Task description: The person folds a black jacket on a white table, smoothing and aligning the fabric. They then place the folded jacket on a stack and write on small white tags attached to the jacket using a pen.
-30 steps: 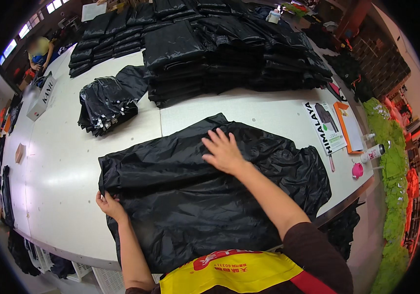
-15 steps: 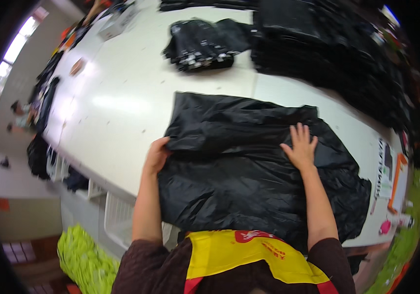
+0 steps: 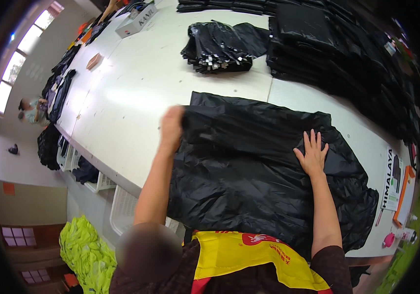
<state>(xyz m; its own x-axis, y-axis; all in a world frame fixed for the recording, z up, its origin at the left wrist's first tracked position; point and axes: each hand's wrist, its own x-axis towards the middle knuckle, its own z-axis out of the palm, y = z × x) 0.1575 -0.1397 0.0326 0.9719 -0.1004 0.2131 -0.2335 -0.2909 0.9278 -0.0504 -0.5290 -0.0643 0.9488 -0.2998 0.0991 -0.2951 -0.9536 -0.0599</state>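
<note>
A black garment of thin shiny fabric (image 3: 239,181) lies spread over the near part of the white table, with creases running across it. My left hand (image 3: 172,126) grips its left edge and holds that edge raised, so the cloth is pulled into a fold. The fingertips of this hand are partly hidden and slightly blurred. On the right part of the garment my right hand (image 3: 313,153) rests flat, palm down, with its fingers spread. Which part of the garment each edge is, I cannot tell.
Behind the garment sit a black bundle with white tags (image 3: 217,51) and high stacks of folded black garments (image 3: 318,54). A white box (image 3: 136,22) stands far left. Printed card (image 3: 391,179) and orange frame (image 3: 406,196) lie right. White baskets (image 3: 124,208) and lime-green cloth (image 3: 85,255) are below left.
My left hand has moved away from me along the garment's left edge, lifting the fabric with it. My right hand stays flat on the cloth. The whole view has shifted slightly.
</note>
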